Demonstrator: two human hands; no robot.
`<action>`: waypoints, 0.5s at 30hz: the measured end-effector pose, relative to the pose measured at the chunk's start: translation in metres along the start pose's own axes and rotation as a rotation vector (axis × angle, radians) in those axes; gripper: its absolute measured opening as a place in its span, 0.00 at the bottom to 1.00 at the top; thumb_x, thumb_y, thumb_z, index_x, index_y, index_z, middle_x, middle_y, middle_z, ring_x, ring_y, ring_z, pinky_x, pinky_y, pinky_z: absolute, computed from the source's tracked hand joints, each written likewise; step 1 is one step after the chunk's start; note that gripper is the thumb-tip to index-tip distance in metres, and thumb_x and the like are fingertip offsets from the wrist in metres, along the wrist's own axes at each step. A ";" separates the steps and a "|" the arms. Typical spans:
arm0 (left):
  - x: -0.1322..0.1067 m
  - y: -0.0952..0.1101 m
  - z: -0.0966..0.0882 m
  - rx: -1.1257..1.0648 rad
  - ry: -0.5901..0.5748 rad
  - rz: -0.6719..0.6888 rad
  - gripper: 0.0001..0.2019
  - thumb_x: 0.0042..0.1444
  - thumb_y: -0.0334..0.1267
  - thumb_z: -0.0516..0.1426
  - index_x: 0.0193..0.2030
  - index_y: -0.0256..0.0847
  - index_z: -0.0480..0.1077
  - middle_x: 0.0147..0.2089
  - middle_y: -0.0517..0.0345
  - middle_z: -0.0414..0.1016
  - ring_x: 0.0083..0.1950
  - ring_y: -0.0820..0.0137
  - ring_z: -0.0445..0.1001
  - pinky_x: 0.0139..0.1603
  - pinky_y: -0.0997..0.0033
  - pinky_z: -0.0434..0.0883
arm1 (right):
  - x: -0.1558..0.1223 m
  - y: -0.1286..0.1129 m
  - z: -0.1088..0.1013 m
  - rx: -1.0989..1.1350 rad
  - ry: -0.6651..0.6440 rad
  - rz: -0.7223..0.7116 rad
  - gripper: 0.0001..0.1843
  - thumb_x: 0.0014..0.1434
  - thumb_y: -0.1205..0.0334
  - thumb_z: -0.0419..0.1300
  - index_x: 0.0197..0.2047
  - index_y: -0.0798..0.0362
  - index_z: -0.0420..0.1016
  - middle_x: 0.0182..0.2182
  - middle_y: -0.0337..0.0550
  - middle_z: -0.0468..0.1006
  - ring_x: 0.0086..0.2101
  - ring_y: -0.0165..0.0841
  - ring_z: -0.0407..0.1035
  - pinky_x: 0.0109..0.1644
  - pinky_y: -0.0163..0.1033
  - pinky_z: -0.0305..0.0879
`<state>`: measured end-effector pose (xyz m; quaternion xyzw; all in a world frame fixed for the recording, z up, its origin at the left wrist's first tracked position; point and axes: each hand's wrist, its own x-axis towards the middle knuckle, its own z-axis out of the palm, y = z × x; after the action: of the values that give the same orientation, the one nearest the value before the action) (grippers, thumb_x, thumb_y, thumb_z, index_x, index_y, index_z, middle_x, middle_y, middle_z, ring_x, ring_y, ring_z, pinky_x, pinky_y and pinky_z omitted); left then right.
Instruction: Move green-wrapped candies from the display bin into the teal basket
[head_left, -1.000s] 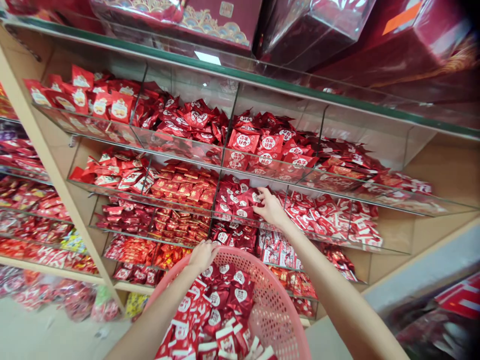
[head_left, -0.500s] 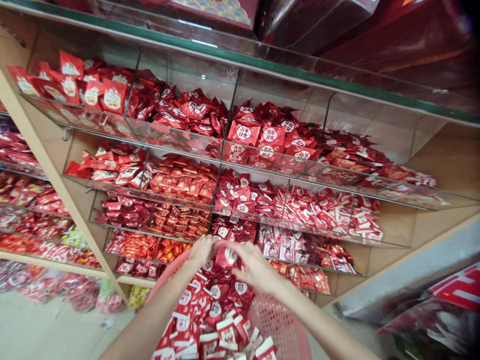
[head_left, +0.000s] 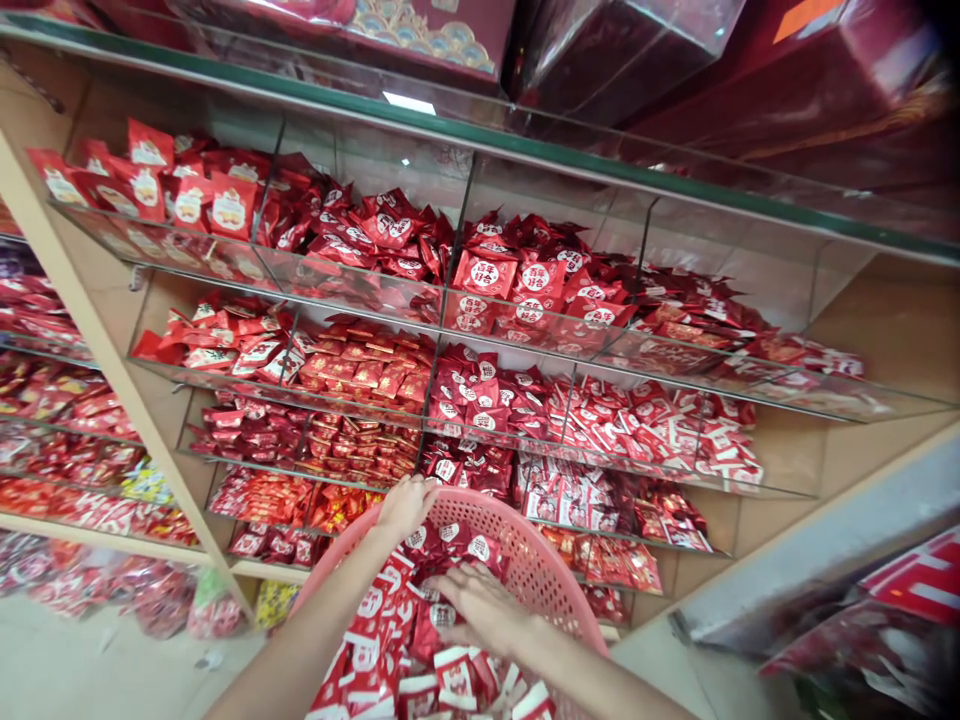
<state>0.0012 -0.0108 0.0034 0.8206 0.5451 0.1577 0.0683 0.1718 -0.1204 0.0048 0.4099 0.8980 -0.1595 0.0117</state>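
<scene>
Red packets (head_left: 364, 655) already heap the pink basket (head_left: 555, 560), shelves (head_left: 877, 310) still loaded, left hand (head_left: 409, 505) with fingers curled over the rim, right hand (head_left: 480, 605) loosely spread, can't tell if gripping anything.

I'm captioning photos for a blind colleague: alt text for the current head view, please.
A person's left hand holds the rim of a pink basket of red packets, the right hand inside over them; beyond, shelves hold more red packets.

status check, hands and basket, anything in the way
Left hand gripping pink basket. Right hand inside, over red packets, grip unclear. Stocked shelving just beyond; no obstruction seen.
</scene>
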 end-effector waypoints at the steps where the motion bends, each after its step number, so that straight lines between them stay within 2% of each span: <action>1: 0.000 0.000 0.001 0.004 0.005 0.003 0.18 0.63 0.42 0.43 0.48 0.43 0.70 0.41 0.53 0.73 0.44 0.67 0.70 0.51 0.69 0.63 | 0.003 0.002 -0.001 0.024 0.038 0.026 0.25 0.54 0.56 0.58 0.55 0.51 0.62 0.46 0.47 0.70 0.47 0.40 0.63 0.52 0.44 0.59; 3: 0.000 -0.001 0.001 0.006 0.005 0.002 0.18 0.63 0.42 0.43 0.49 0.44 0.70 0.41 0.54 0.74 0.44 0.67 0.70 0.51 0.69 0.63 | 0.010 0.008 0.000 0.061 0.104 0.072 0.19 0.56 0.61 0.55 0.52 0.52 0.65 0.46 0.47 0.70 0.46 0.39 0.64 0.51 0.42 0.60; 7: 0.000 -0.001 0.000 -0.001 -0.004 -0.004 0.18 0.63 0.42 0.43 0.50 0.44 0.70 0.42 0.53 0.74 0.45 0.66 0.70 0.51 0.69 0.63 | 0.024 0.022 0.014 0.136 0.117 0.109 0.21 0.51 0.70 0.54 0.50 0.51 0.66 0.41 0.43 0.73 0.44 0.37 0.65 0.48 0.39 0.61; 11: 0.000 -0.001 0.000 -0.021 -0.006 -0.006 0.18 0.63 0.43 0.43 0.49 0.43 0.70 0.42 0.54 0.74 0.44 0.67 0.71 0.53 0.68 0.62 | 0.037 0.038 0.029 0.290 0.135 0.136 0.20 0.50 0.73 0.53 0.47 0.50 0.69 0.37 0.40 0.75 0.39 0.32 0.68 0.41 0.34 0.62; 15: 0.000 0.000 0.000 -0.038 -0.004 -0.014 0.18 0.63 0.43 0.43 0.49 0.43 0.70 0.43 0.54 0.74 0.45 0.68 0.71 0.53 0.69 0.62 | 0.045 0.048 0.026 0.461 0.138 0.134 0.16 0.53 0.73 0.51 0.42 0.52 0.73 0.35 0.40 0.77 0.34 0.29 0.70 0.37 0.31 0.63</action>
<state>0.0012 -0.0107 0.0031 0.8155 0.5478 0.1660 0.0861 0.1740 -0.0659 -0.0400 0.4701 0.8074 -0.3309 -0.1330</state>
